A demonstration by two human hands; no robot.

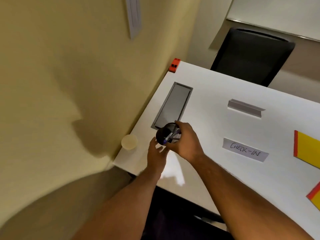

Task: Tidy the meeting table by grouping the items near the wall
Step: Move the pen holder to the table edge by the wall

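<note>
table (216, 170) comes first, white and set against the wall (69, 84), so this edge is where i group things. my right hand (186, 142) wraps around the black mesh pen holder (167, 133), lifted near that edge with a pen inside. my left hand (156, 154) is spread open under it, i think to steady it. beside stands a pale cup (129, 142). one name card (245, 152) reads "check-in".

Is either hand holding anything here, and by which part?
The right hand has its grip around the side wall of the black mesh pen cup, just below the rim. The left hand is open beside it, holding nothing.
</note>
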